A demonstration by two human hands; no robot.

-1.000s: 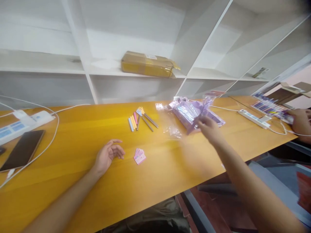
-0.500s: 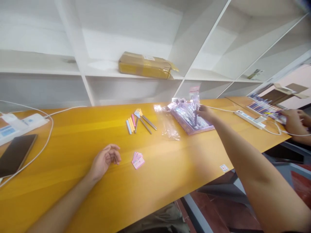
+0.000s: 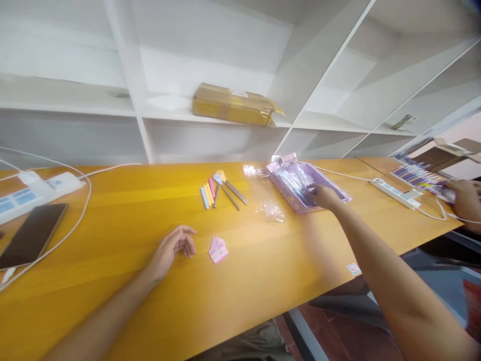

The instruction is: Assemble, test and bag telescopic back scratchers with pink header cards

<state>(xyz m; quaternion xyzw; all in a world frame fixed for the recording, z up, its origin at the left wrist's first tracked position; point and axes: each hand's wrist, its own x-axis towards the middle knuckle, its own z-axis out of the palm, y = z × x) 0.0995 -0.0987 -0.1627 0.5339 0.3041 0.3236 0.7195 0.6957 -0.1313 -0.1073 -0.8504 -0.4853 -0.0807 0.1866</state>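
Observation:
My left hand (image 3: pixel 175 250) hovers over or rests on the table with fingers loosely curled and apart, nothing in it. Just right of it lies a small fan of pink cards (image 3: pixel 218 250). At the right, my right hand (image 3: pixel 323 195) has its fingertips closed at the near end of a clear plastic packet (image 3: pixel 296 176), which lies among others in a purple tray (image 3: pixel 334 186). Left of the tray is a clear plastic bag (image 3: pixel 271 209). Metal-handled forks with blue and yellow heads (image 3: pixel 230 190) lie beside several coloured sticks (image 3: pixel 209 193).
A phone (image 3: pixel 33 235) and a power strip (image 3: pixel 48 189) with white cables lie at the left. Another power strip (image 3: pixel 394 193) is at the right, near a co-worker's hand (image 3: pixel 466 200) and many pens (image 3: pixel 417 175). A taped carton (image 3: pixel 233 104) sits on the shelf.
My right hand has lowered the packet from upright to lying in the tray. My left hand keeps its loose curl. The view has shifted slightly left.

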